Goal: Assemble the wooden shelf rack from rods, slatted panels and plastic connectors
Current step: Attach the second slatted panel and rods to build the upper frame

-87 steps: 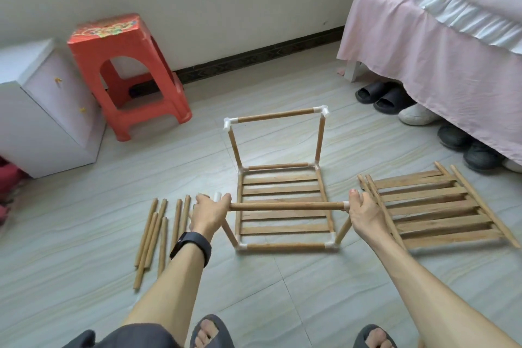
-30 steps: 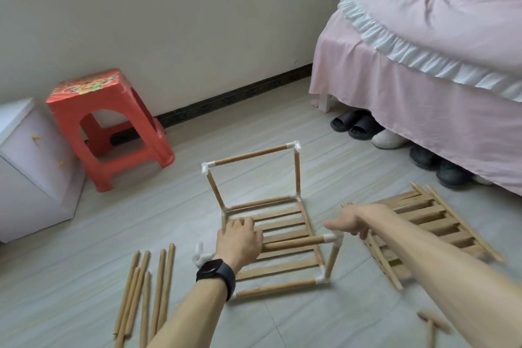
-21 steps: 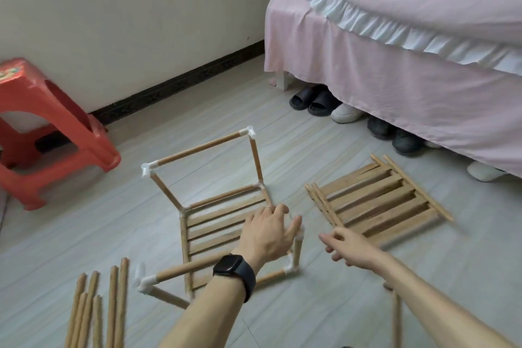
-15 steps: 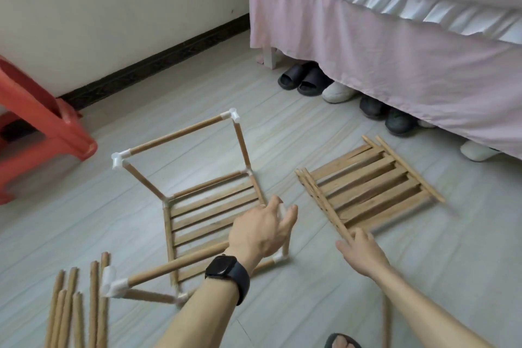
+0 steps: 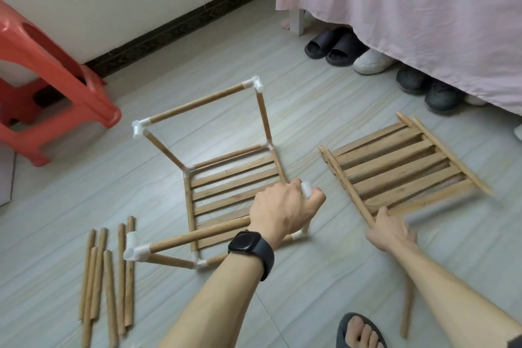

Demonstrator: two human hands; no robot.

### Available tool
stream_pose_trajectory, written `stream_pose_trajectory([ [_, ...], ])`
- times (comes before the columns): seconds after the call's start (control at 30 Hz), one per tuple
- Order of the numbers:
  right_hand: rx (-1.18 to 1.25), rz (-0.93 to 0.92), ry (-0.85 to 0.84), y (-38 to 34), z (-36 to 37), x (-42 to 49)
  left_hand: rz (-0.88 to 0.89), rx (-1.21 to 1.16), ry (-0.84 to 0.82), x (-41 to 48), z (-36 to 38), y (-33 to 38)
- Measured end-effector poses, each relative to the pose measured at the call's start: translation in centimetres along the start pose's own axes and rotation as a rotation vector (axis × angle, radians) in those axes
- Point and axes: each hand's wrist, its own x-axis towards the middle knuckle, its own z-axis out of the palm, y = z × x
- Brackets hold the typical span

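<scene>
Wood of this kind looks light, dry and stiff, so the half-built rack frame (image 5: 231, 183) should lift easily. Its push-fit joints may well pull apart if a rod is tugged sideways (the near-left upright leans outward as it is). Safer holds, I judge, are at the corners, close to the plastic. The left hand (image 5: 282, 210) is placed just so: its fingers are curled round the white connector (image 5: 306, 188) at the frame's near-right top corner. On the floor to the right of the frame lie the loose slatted panels (image 5: 401, 167), seemingly stacked. The right hand (image 5: 391, 227) grasps their corner nearest the frame by the thin side rail. Thin slats could flex or crack, so the rail is the better grip. Left of the frame lie the spare rods (image 5: 110, 277), untouched. No brand or writing can be read anywhere; the black watch (image 5: 250, 246) on the left wrist shows a dark face.
</scene>
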Motion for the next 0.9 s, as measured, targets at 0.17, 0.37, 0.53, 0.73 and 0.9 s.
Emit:
stream_pose_trajectory([
  [0.17, -0.046, -0.117, 0.039, 0.3, -2.7, -1.3, 0.001, 0.024, 0.032, -0.5, -0.2, 0.4],
  [0.37, 0.016, -0.189, 0.030, 0.4, -7.1, -3.5, -0.002, 0.030, 0.026, -1.6, 0.5, 0.7],
  [0.53, 0.330, -0.235, 0.087, 2.0, -10.6, -6.2, -0.050, -0.012, 0.012, -3.5, 1.7, 1.7],
  [0.73, 0.613, -0.284, 0.181, 0.6, -15.5, -11.5, -0.098, -0.273, -0.109, -3.6, -0.4, 1.9],
  [0.9, 0.430, -0.402, 0.319, -3.7, -18.2, -16.7, 0.000, -0.506, -0.109, -5.5, -6.0, 0.7],
])
